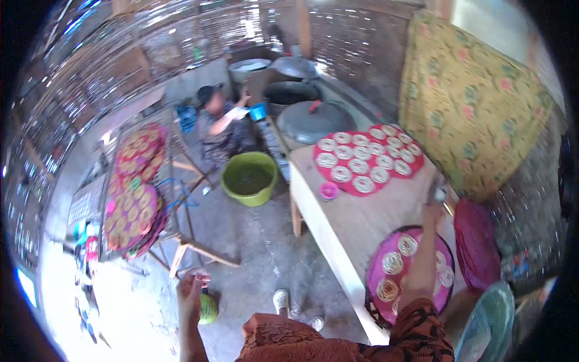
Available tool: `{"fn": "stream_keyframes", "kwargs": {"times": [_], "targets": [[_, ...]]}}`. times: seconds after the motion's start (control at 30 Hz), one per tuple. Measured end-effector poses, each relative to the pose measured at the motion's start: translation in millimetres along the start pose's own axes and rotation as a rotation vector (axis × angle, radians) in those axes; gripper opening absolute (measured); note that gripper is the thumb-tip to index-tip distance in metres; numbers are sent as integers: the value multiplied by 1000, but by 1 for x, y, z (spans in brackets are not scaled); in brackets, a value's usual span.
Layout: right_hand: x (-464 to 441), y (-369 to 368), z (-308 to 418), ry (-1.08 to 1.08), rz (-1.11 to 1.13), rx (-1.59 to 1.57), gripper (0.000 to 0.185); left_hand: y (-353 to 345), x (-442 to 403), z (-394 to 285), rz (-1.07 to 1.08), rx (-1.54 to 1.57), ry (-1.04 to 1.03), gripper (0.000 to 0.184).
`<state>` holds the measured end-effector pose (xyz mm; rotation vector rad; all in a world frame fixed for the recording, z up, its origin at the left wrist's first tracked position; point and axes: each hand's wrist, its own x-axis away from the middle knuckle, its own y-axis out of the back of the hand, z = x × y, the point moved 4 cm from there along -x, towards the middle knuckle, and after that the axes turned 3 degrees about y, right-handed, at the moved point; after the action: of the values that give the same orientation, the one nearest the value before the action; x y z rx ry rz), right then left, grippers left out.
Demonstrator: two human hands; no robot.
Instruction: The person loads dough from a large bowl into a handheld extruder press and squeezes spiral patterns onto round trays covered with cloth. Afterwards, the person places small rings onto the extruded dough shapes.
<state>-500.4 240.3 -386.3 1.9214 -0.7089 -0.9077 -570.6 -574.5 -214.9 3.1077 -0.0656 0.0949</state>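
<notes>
My right hand [435,202] reaches over the right part of the cloth-covered table [356,223]. It is closed around a small, blurred greyish object that I cannot make out. Below that forearm lies a round tray [448,256] with a pink-purple lining, bearing several coiled, noodle-like rounds [392,263], partly hidden by my arm. My left hand [192,286] hangs off to the left over the floor, its fingers loosely bent and apart, with nothing clearly seen in them. A green round object [208,309] shows below it.
A red mat [381,188] with pale coils and a pink cup [329,191] sit farther along the table. Beyond it stand a lidded pot [315,122], a green basin [249,196] and a crouching person [226,130]. Loaded trays [129,217] rest on a left-hand rack.
</notes>
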Motion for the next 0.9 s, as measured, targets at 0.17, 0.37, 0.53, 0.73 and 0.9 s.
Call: {"fn": "stream_keyframes", "kwargs": {"times": [0.17, 0.37, 0.53, 0.73, 0.9], "targets": [[8, 45, -4, -308, 228, -708, 52, 74, 39, -26, -313, -55, -5, 20], [68, 188, 48, -364, 23, -323, 69, 124, 30, -23, -288, -133, -24, 18], [193, 288, 126, 203, -553, -910, 54, 195, 3, -7, -276, -64, -25, 17], [443, 294, 292, 411, -55, -1233, 39, 302, -51, 84, 99, -100, -16, 17], [648, 253, 410, 860, 187, -1022, 48, 344, -48, 173, 545, -452, 139, 22]]}}
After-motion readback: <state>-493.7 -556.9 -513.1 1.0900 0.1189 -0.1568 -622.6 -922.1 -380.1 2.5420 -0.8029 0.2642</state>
